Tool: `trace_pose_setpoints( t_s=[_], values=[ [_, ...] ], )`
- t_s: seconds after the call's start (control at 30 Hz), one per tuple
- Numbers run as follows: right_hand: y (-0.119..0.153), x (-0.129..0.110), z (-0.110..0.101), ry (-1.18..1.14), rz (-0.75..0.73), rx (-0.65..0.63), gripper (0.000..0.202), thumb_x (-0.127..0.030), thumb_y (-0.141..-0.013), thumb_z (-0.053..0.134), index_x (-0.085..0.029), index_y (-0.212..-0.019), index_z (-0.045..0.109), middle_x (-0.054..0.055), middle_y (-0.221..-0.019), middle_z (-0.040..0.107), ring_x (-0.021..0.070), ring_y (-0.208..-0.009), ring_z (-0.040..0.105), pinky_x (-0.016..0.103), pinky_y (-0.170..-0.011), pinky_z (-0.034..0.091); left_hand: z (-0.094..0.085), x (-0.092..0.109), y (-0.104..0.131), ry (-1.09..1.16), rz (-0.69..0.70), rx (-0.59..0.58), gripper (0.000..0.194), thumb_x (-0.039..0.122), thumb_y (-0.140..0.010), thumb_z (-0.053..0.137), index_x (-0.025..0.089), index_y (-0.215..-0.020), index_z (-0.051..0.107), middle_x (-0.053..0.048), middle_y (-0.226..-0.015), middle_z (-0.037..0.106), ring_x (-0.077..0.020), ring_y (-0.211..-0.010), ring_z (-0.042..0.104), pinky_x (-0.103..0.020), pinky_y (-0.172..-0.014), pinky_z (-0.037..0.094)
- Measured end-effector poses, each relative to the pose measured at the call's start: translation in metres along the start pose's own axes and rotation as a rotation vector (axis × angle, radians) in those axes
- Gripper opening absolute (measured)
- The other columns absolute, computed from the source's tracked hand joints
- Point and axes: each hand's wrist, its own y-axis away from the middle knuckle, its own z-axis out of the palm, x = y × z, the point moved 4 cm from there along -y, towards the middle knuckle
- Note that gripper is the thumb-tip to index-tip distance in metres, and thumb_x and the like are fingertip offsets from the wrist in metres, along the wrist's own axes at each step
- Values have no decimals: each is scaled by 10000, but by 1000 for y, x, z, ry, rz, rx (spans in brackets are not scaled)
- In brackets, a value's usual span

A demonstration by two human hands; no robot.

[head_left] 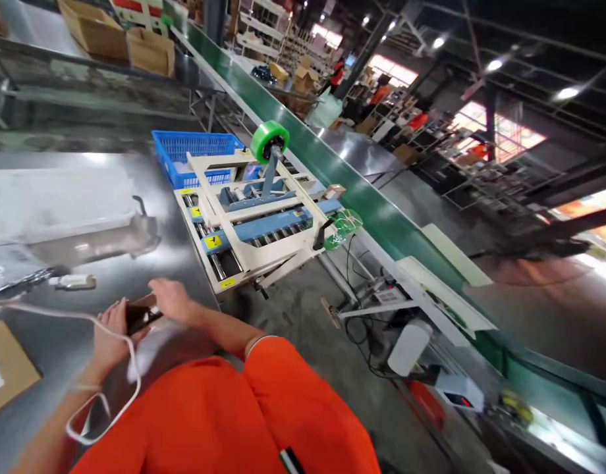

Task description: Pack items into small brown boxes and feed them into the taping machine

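While left hand (112, 327) and right hand (171, 300) grip opposite ends, small brown carton (141, 316) sits between them at the tabletop (188, 275), long axis roughly hand to hand; neither clearly nearer.

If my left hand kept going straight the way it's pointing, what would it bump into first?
Past the brown box it holds, your left hand would probably meet the end of the grey tool. Blur makes depth hard to judge.
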Motion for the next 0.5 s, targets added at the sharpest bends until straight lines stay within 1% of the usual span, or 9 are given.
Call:
trace_pose_setpoints(
  t_s=[0.07, 0.1, 0.13, 0.23, 0.3, 0.37, 0.4, 0.47, 0.5],
  values=[
    [5, 17, 2, -64, 184, 18, 151, -136, -1098, 744, -149, -1243, 787, 54, -1162, 851, 185, -1063, 772, 206, -843, 570, 0, 7, 0, -62, -18, -45, 976, 675, -863, 554, 211, -1721, 510, -271, -1554, 759, -538, -1576, 625, -766, -1295, 479],
    [2, 20, 8, -102, 215, -24, 163, -140, -1080, 782, -139, -1243, 790, 41, -1125, 855, 172, -1030, 774, 193, -828, 564, 1, 9, 0, -88, -24, -70, 962, 651, -874, 553, 200, -1723, 511, -280, -1583, 740, -535, -1603, 601, -779, -1301, 461],
    [-2, 18, 15, -127, 199, -90, 175, -154, -1053, 829, -132, -1224, 798, 26, -1084, 857, 164, -995, 774, 184, -812, 558, 2, 11, -1, -109, -27, -99, 949, 626, -885, 559, 185, -1724, 511, -290, -1613, 718, -530, -1626, 577, -787, -1305, 447],
    [-18, 2, 32, -54, 18, -273, 89, -173, -1018, 870, -127, -1079, 824, 20, -1013, 860, 175, -995, 762, 192, -841, 556, 4, 17, -4, -135, -36, -161, 934, 586, -935, 576, 97, -1726, 488, -333, -1717, 615, -511, -1692, 496, -786, -1353, 372],
    [-16, -5, 38, 40, -150, -379, 62, -185, -1045, 834, -129, -1020, 835, 65, -1080, 869, 206, -1098, 753, 226, -944, 571, 0, 19, -5, -84, -60, -177, 954, 600, -954, 604, 45, -1720, 475, -346, -1752, 569, -509, -1732, 427, -773, -1388, 317],
    [-1, -4, 36, 90, -287, -393, 101, -225, -1081, 800, -142, -1089, 857, 103, -1220, 862, 231, -1231, 730, 278, -1091, 566, -7, 14, -4, 72, -103, -192, 964, 608, -952, 661, 57, -1721, 472, -304, -1744, 596, -494, -1759, 369, -737, -1395, 336],
    [7, 1, 34, 99, -315, -347, 138, -236, -1104, 770, -158, -1167, 865, 109, -1289, 847, 240, -1287, 714, 312, -1160, 554, -12, 7, -2, 198, -144, -165, 943, 587, -983, 660, 57, -1734, 449, -284, -1745, 600, -464, -1760, 366, -684, -1393, 376],
    [22, 15, 32, 121, -308, -286, 203, -243, -1116, 753, -169, -1273, 858, 125, -1406, 799, 243, -1339, 691, 331, -1221, 530, -22, -12, 8, 454, -286, -67, 926, 565, -1049, 636, 40, -1765, 373, -272, -1753, 583, -403, -1701, 452, -596, -1340, 475],
    [27, 22, 33, 131, -294, -256, 200, -236, -1120, 744, -175, -1273, 858, 122, -1423, 784, 236, -1337, 685, 319, -1220, 526, -24, -21, 15, 585, -353, -48, 930, 586, -1067, 639, 29, -1761, 369, -272, -1730, 603, -378, -1641, 518, -558, -1298, 522]
  ],
)
